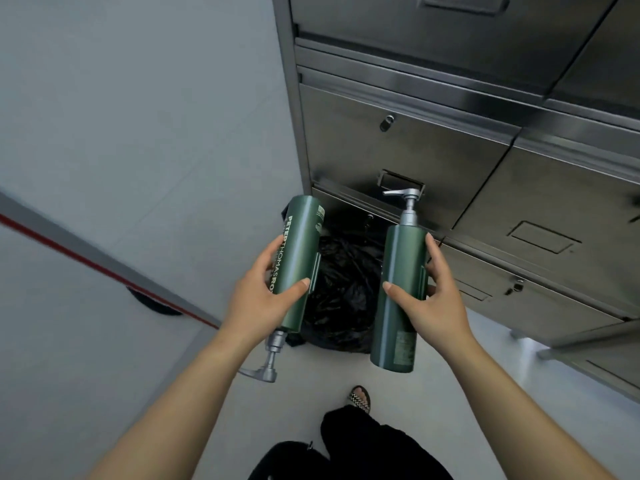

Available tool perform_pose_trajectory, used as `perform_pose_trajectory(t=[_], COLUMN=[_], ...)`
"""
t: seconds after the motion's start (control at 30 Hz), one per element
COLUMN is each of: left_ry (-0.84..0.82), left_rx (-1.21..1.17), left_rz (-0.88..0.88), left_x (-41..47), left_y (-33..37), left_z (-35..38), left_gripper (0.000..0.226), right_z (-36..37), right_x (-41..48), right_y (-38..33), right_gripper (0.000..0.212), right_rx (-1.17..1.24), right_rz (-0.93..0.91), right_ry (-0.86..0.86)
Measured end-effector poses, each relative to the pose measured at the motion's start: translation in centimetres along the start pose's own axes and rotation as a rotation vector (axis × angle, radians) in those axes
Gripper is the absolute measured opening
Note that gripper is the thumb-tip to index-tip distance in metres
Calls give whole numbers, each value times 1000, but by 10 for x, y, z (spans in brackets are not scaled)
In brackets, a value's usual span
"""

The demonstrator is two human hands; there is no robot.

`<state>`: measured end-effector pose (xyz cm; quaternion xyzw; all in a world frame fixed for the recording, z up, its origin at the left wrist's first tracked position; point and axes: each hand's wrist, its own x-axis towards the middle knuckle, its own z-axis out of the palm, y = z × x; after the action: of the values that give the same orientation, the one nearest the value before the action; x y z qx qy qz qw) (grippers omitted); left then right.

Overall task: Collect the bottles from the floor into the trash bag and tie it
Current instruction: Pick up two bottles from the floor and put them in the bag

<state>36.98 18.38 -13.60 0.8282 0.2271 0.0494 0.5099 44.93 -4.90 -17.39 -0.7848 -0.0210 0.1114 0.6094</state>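
Both hands are full: your left hand is wrapped around one green pump bottle, and your right hand grips a second green bottle, thumb across the front and fingers behind. Each bottle hangs in the air above the black trash bag, which sits on the pale floor right against the foot of the steel cabinet.

To do this step well, lower both hands until the bottles are close over the bag's mouth before you let go, rather than dropping from height; the crumpled plastic looks slack, and its opening is hard to make out, so check it gapes wide enough. Feeding one bottle at a time would likely be safer.

Notice how they point. The left bottle is upside down, its long axis leaning slightly, silver pump towards you and flat base towards the cabinet. The right bottle runs nearly parallel but the other way, pump head away from you, base nearest your feet. Those spouts could snag the plastic, so lead with the flat bases.
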Motion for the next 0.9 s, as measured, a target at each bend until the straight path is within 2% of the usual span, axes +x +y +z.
perform_pose_trajectory(t=[0.27, 0.53, 0.67, 0.9], left_ry=[-58, -293, -413, -500], left_rx=[76, 140, 195, 261], left_rz=[-18, 21, 41, -23], left_x=[80, 174, 217, 268], left_y=[-21, -52, -80, -160], left_z=[-25, -38, -33, 22], left_gripper=[73, 78, 79, 77], right_z=[41, 93, 121, 158], right_x=[52, 71, 81, 123], right_y=[-9, -3, 24, 110], right_gripper=[93, 93, 92, 91], right_rx=[-9, 6, 39, 68], right_rz=[55, 156, 227, 293], right_ry=[36, 201, 317, 372])
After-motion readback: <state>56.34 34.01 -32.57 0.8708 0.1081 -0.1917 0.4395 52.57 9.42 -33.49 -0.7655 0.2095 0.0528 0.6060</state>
